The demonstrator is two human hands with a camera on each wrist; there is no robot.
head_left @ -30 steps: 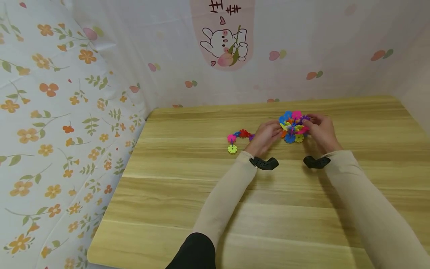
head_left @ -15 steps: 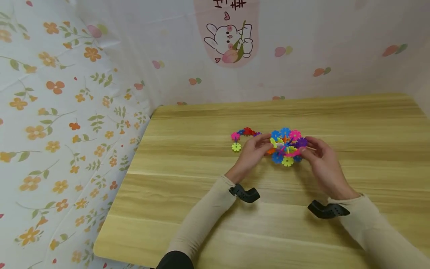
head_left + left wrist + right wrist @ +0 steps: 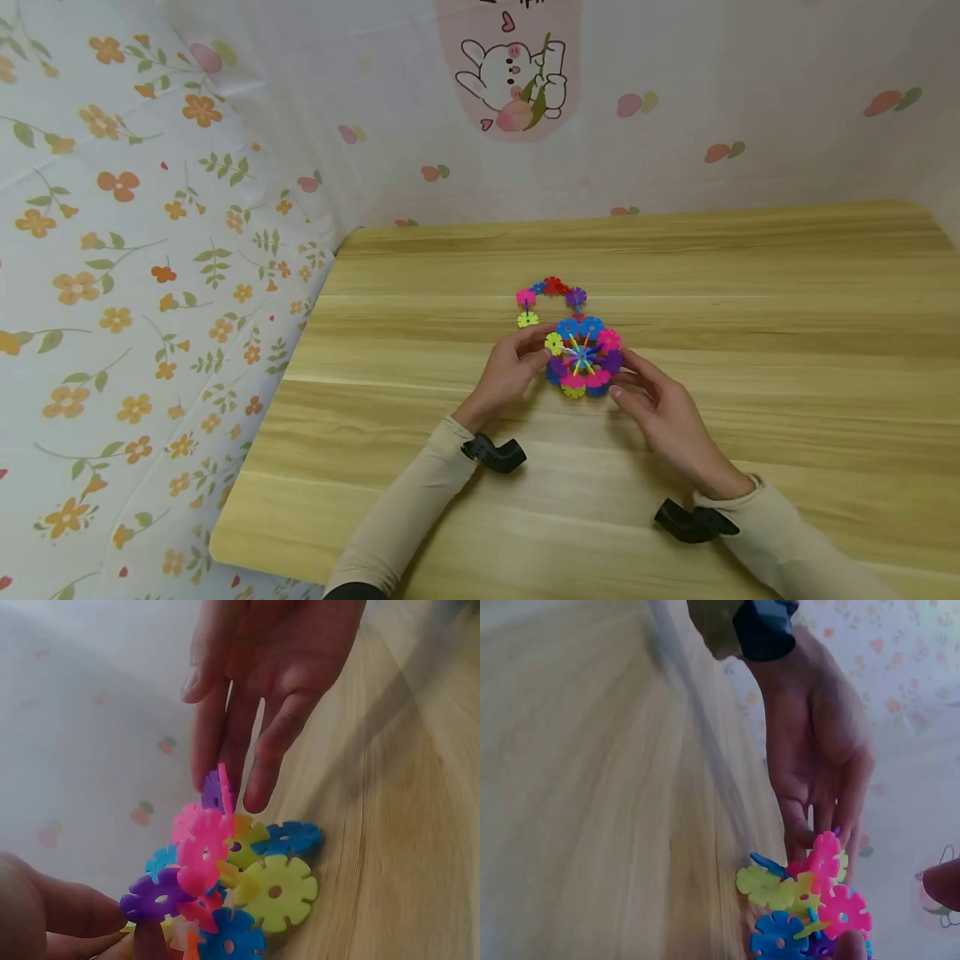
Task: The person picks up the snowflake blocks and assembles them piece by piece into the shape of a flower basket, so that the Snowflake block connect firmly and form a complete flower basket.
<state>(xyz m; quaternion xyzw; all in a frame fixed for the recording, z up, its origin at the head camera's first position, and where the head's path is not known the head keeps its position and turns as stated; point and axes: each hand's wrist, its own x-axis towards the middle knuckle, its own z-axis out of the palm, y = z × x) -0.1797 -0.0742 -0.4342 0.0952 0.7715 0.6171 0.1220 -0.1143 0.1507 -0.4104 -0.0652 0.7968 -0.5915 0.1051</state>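
A round cluster of colourful plastic snowflake discs (image 3: 582,357), with spokes radiating from a blue centre, lies low over the wooden table between both hands. My left hand (image 3: 508,372) pinches its left edge; in the left wrist view a purple disc (image 3: 159,897) sits between those fingers. At the opposite edge, my right hand (image 3: 667,417) has its fingers extended and thumb apart, fingertips at or very near the discs. Just beyond the cluster, an arched chain of similar discs (image 3: 552,286) lies on the table, its right end close to the cluster. Whether they touch is unclear.
The wooden table (image 3: 420,333) reaches back to a white printed cloth (image 3: 660,50). A floral cloth (image 3: 157,333) hangs along the left side. Each wrist carries a black camera mount, such as the left mount (image 3: 495,454).
Both hands have brought the disc cluster left and nearer, beside the chain. Its spoked face now points up toward the head camera. The right thumb has come away from the discs.
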